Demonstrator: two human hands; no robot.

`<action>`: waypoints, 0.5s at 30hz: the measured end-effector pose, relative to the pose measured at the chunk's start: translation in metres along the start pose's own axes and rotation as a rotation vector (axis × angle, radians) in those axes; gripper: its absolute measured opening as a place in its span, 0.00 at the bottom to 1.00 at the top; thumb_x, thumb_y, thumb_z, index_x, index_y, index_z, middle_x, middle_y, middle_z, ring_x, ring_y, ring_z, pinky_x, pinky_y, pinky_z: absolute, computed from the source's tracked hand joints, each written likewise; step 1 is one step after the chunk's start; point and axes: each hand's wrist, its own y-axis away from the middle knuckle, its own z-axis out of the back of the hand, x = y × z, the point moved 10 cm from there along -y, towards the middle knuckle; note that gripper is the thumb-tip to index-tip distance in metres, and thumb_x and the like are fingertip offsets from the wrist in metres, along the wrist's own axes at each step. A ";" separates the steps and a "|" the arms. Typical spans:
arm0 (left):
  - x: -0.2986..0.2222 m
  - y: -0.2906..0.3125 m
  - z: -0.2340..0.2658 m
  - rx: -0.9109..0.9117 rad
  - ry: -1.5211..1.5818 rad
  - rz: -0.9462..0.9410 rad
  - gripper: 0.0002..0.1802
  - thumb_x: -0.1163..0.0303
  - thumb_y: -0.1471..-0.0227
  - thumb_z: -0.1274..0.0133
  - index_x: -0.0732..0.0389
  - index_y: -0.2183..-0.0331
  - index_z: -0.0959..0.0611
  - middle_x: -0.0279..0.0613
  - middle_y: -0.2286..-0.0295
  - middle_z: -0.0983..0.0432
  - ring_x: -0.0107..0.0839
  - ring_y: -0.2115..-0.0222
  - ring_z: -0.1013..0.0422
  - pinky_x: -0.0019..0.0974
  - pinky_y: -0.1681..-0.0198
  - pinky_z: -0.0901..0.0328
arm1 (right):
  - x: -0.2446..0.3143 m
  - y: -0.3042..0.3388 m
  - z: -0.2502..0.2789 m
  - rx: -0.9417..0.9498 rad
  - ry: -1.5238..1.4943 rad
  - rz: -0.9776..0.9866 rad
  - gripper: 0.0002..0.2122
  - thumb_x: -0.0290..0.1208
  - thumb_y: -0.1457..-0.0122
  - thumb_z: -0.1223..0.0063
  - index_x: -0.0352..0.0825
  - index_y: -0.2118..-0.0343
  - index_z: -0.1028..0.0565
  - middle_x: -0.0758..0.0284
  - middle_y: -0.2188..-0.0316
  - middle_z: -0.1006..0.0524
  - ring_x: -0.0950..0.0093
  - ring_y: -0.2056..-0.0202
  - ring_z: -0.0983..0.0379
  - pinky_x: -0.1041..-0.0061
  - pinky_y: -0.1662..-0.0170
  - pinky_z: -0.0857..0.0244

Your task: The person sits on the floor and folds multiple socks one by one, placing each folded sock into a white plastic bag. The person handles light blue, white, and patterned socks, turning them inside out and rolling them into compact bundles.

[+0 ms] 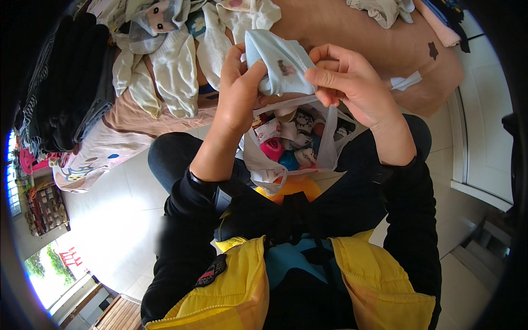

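Observation:
A folded light blue cloth garment (272, 55) with a small dark print is held up above the bed's edge. My left hand (241, 88) grips its left side, thumb on the front and fingers behind. At its right edge, my right hand (349, 82) pinches the fabric between thumb and fingers. Just below the hands, an open white plastic bag (330, 140) stands between my knees. Several small rolled, colourful cloth pieces (272, 148) fill it; their exact kind is hard to tell.
Several white socks (175, 71) lie on the brown bed cover (324, 27). Dark folded clothes (71, 82) are stacked at the left, and beige cloth (379, 11) lies at the far right. Something orange (297, 190) sits below the bag. A white door (489, 121) stands at the right.

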 end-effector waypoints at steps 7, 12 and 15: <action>0.010 -0.004 0.000 0.016 0.043 0.028 0.26 0.70 0.45 0.46 0.68 0.48 0.37 0.49 0.65 0.25 0.29 0.70 0.25 0.27 0.80 0.32 | -0.022 0.003 -0.018 0.180 0.015 -0.200 0.16 0.33 0.48 0.31 0.30 0.60 0.21 0.71 0.74 0.23 0.86 0.76 0.36 0.87 0.73 0.44; -0.004 0.002 -0.002 -0.057 0.009 -0.158 0.22 0.73 0.44 0.46 0.65 0.51 0.36 0.45 0.64 0.27 0.27 0.67 0.27 0.27 0.75 0.33 | -0.020 0.002 -0.018 0.159 -0.130 -0.157 0.10 0.33 0.43 0.36 0.32 0.64 0.20 0.75 0.76 0.27 0.87 0.78 0.41 0.86 0.72 0.45; -0.028 0.011 -0.001 -0.078 -0.069 -0.431 0.18 0.77 0.43 0.48 0.64 0.53 0.34 0.43 0.58 0.31 0.25 0.64 0.29 0.25 0.70 0.34 | -0.017 -0.001 -0.014 0.129 -0.195 -0.111 0.08 0.33 0.41 0.39 0.32 0.65 0.20 0.77 0.78 0.29 0.87 0.78 0.42 0.86 0.72 0.46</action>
